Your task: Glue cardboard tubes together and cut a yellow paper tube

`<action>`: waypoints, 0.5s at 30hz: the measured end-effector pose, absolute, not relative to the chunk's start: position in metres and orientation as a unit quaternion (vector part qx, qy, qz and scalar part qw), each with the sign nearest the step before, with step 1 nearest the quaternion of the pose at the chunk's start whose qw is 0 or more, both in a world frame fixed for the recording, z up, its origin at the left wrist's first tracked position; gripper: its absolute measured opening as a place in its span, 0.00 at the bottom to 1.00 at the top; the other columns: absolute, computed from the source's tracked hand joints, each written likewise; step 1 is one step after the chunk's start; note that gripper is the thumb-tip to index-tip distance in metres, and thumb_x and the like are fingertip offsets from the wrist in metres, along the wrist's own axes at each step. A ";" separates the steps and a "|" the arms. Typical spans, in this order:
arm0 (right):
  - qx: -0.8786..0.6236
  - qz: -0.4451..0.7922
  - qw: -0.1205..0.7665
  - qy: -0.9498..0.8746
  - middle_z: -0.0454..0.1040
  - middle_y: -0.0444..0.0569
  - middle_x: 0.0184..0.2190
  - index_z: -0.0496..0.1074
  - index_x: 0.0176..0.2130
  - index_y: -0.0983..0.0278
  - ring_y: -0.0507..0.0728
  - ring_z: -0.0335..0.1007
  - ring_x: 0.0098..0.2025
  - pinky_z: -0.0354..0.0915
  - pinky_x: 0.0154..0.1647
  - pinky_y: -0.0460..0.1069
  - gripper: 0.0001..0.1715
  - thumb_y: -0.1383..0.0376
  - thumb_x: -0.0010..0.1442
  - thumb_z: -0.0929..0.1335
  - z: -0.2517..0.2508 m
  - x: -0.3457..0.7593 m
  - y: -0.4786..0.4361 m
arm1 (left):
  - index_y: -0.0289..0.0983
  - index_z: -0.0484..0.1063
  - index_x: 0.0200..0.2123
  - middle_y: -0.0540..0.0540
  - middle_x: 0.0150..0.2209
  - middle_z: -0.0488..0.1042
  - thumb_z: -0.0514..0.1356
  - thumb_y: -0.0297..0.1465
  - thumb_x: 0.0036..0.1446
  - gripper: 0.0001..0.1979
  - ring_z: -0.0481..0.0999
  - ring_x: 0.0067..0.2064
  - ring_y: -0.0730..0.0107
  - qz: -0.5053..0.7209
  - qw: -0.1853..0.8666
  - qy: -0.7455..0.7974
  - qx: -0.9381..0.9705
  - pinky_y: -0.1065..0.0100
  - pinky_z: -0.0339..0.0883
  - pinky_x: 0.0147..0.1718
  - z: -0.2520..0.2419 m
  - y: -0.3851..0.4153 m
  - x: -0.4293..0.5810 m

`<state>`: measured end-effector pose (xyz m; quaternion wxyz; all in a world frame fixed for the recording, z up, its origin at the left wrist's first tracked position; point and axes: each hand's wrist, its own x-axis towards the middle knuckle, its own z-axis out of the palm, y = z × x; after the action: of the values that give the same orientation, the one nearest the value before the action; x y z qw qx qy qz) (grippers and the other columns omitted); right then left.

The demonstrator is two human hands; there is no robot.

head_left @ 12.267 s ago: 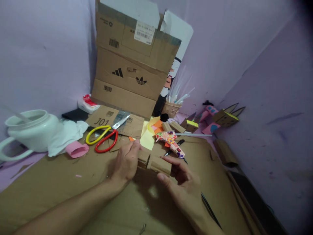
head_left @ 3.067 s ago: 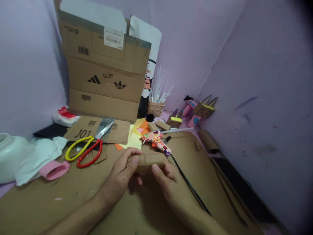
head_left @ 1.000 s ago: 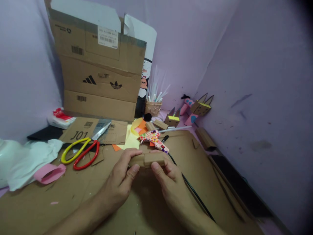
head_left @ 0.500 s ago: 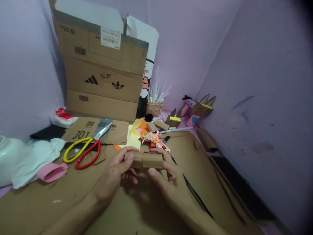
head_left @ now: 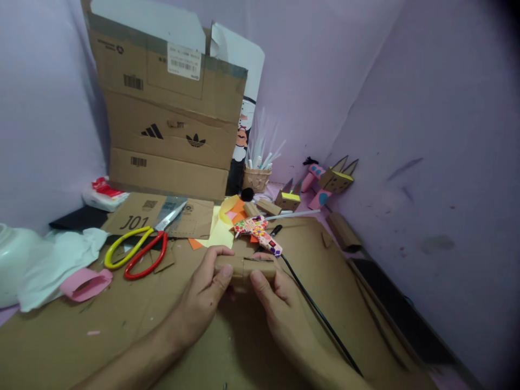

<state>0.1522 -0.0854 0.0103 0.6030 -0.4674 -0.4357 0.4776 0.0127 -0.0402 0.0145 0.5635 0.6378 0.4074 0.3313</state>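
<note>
Worktop: covered by a flat, matte brown cardboard sheet. Corrugated carton: upright at the rear edge, left of centre. Left hand and right hand: centre, toward the front edge, thumbs and curled fingers pinching opposite ends of the cardboard block. Scissors, yellow and red loop handles: flat, left of the hands. Patterned glue gun: just behind the block. Block: small, rectangular, folded.
</note>
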 end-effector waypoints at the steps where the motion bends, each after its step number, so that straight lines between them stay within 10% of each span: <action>1: -0.472 0.467 0.604 -0.442 0.68 0.53 0.42 0.69 0.35 0.64 0.58 0.70 0.39 0.68 0.39 0.52 0.16 0.53 0.56 0.67 0.011 0.152 -0.086 | 0.41 0.57 0.47 0.51 0.29 0.71 0.50 0.47 0.58 0.20 0.72 0.30 0.65 0.329 0.557 0.412 0.641 0.66 0.64 0.32 0.014 -0.041 0.012; 15: -0.462 0.491 0.590 -0.445 0.69 0.55 0.45 0.68 0.41 0.63 0.60 0.71 0.41 0.68 0.39 0.54 0.18 0.53 0.55 0.67 0.013 0.153 -0.087 | 0.41 0.59 0.47 0.51 0.32 0.71 0.53 0.46 0.58 0.20 0.71 0.32 0.69 0.353 0.582 0.415 0.604 0.68 0.65 0.33 0.016 -0.043 0.012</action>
<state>0.1525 -0.0868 0.0127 0.5896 -0.4619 -0.4451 0.4908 0.0123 -0.0426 0.0160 0.5818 0.6040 0.4149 0.3527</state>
